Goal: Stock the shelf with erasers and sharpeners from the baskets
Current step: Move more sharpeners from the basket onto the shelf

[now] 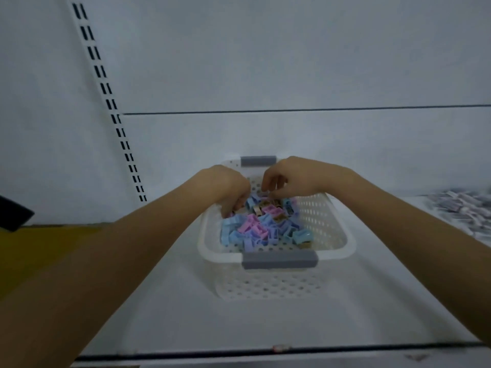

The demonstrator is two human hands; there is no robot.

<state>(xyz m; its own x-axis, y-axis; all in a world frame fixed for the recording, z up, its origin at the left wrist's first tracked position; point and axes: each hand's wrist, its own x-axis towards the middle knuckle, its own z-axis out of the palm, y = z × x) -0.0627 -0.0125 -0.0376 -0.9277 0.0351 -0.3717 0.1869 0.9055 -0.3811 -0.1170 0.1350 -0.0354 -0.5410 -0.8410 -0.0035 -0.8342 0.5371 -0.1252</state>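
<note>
Dozens of pastel plastic sharpeners (261, 228) left in white perforated basket (321, 221) on white shelf (345, 314). Left hand (228, 187), right hand (288, 177) curled into pile; grasp untellable. Blurred grey heap (462, 208) right, probably erasers already stocked.

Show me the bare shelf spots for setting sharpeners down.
Bare white shelf lies between the white perforated plastic basket and the front edge, and left of the basket toward the slotted upright. Crowded: the basket's pastel sharpeners and the blurred grey-white pile at far right.

Sharpeners (263, 229) in basket (329, 229) on shelf (164, 301); erasers (462, 211) right.
</note>
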